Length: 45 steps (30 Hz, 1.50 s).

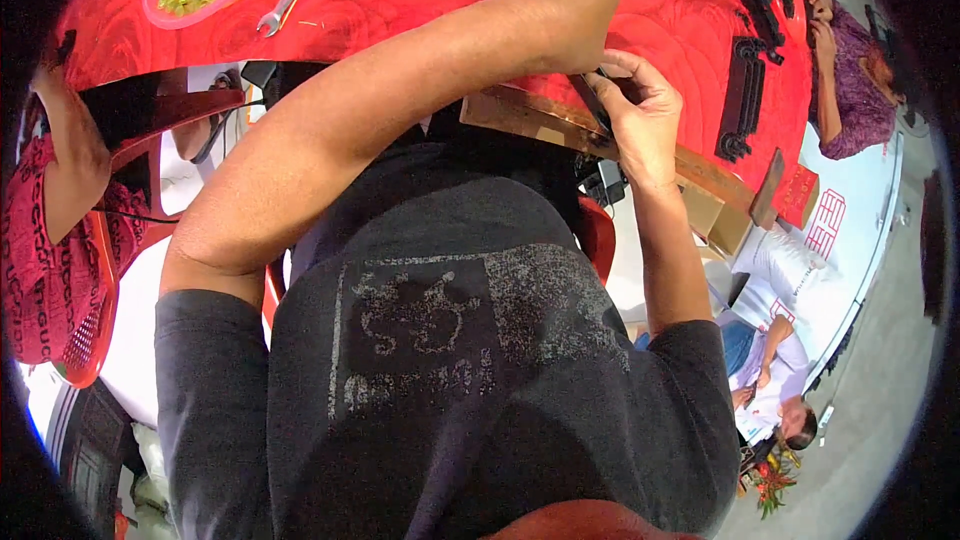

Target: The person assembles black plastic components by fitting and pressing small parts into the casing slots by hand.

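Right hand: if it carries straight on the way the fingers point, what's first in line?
Probably the left hand. The right hand points up-left, fingertips pinching a thin black part at the table edge. Depth is unclear.

Bright even light, saturated colours, heavy fisheye bending, black vignette at corners.

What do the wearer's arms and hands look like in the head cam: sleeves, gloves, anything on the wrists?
Both hands are bare: no gloves on the left hand or right hand. No watch, band or ring shows on either. Forearms are uncovered up to short dark grey sleeves of a T-shirt with a faded, cracked grey print on the chest. No cables or markings on the arms.
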Each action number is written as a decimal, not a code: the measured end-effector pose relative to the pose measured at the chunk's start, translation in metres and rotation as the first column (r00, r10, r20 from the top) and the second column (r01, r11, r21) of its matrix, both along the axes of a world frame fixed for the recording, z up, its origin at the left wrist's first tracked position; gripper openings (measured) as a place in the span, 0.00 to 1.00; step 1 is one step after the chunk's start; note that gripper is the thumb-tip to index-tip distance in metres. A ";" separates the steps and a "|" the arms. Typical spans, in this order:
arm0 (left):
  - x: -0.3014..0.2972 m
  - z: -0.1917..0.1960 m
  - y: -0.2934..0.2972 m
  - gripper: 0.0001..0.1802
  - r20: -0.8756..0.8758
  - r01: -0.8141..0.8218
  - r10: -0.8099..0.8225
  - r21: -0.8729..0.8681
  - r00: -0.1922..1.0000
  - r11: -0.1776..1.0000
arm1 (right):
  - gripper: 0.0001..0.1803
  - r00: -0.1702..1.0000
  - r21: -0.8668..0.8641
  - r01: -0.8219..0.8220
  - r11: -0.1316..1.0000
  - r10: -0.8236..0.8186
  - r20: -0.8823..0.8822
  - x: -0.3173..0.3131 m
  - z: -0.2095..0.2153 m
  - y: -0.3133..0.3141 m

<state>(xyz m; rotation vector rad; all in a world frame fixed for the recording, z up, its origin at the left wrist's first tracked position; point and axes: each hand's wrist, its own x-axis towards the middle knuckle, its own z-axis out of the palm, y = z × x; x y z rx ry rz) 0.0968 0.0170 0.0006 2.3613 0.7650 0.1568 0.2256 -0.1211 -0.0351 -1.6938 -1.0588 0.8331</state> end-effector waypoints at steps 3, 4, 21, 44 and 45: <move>0.000 0.005 0.000 0.25 -0.018 0.012 -0.012 -0.019 1.000 1.000 | 0.12 0.999 -0.063 -0.034 0.997 0.035 0.024 0.003 0.006 0.001; 0.000 0.004 0.000 0.25 -0.019 0.011 -0.012 -0.018 1.000 1.000 | 0.11 0.998 -0.074 -0.061 0.995 0.063 0.024 0.005 0.007 0.003; 0.001 -0.003 -0.002 0.15 0.054 0.034 -0.038 0.072 0.998 0.997 | 0.07 0.969 -0.026 -0.133 0.991 0.136 0.208 0.003 0.005 0.002; -0.065 -0.019 -0.029 0.12 0.422 0.037 -0.137 0.237 0.896 0.971 | 0.08 0.980 -0.023 -0.033 0.999 0.036 0.197 -0.006 0.004 0.001; -0.065 -0.020 -0.030 0.13 0.385 0.074 -0.188 0.292 0.904 0.953 | 0.08 0.979 -0.022 -0.035 0.999 0.039 0.198 -0.006 0.004 0.001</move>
